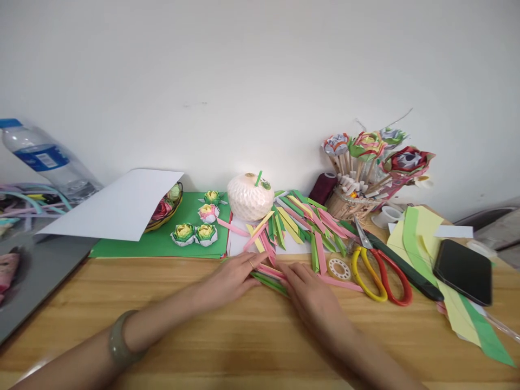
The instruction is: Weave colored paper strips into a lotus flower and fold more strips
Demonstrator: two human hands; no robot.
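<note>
My left hand (233,279) and my right hand (311,292) rest on the wooden table (203,325), fingers pressed together on a small bundle of folded pink and green paper strips (270,276) held between them. A jade-coloured bangle (117,344) sits on my left wrist. Just behind the hands lies a spread pile of folded pink, green and yellow paper strips (300,222). Several small folded paper flowers (195,233) sit on a green sheet (162,244) to the left of the pile.
Scissors with red and yellow handles (379,268), a tape roll (339,268) and a black phone (463,271) on yellow and green paper lie at the right. A basket of paper roses (365,162), a white netted ball (248,196), a white sheet (122,208) and a water bottle (44,157) stand behind.
</note>
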